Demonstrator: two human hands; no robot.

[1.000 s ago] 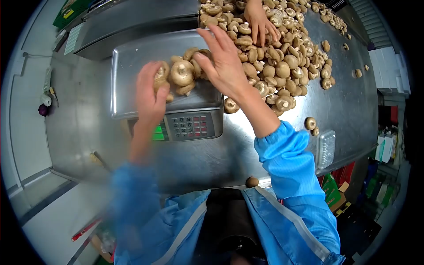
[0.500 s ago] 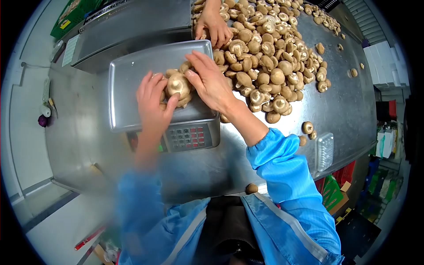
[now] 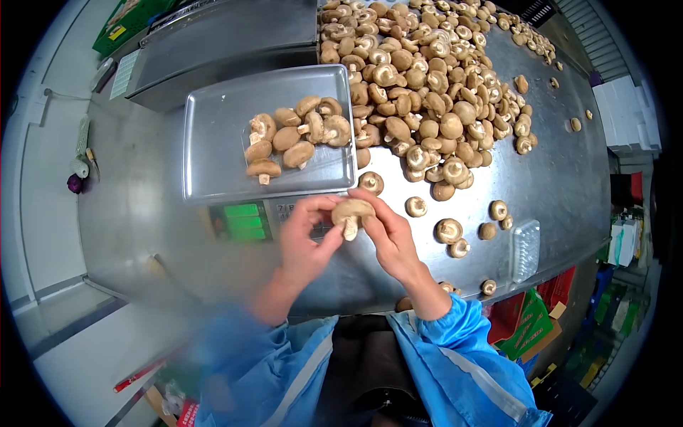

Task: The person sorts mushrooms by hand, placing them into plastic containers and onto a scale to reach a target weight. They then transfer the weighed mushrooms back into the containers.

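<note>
Between my left hand (image 3: 304, 238) and my right hand (image 3: 395, 242) is one brown shiitake mushroom (image 3: 353, 211), its pale stem pointing down toward me. Fingers of both hands close on it from either side, just in front of the scale. On the scale's metal tray (image 3: 217, 135) lie several shiitake mushrooms (image 3: 287, 138), spread out in a loose cluster. My hands partly cover the scale's keypad, while its lit green display (image 3: 243, 222) shows at the left. The digits are too blurred to read.
A large heap of shiitake mushrooms (image 3: 434, 99) covers the steel table (image 3: 569, 192) beyond the tray's right side. Loose mushrooms (image 3: 448, 230) lie nearer me on the right, with a clear plastic punnet (image 3: 525, 250) close to the edge. A steel box (image 3: 228, 43) stands behind the scale.
My hands have come back from the tray toward me and now hold a mushroom. The bunched mushrooms on the tray are spread apart. More lie loose on the table. Another person's hand has left view.
</note>
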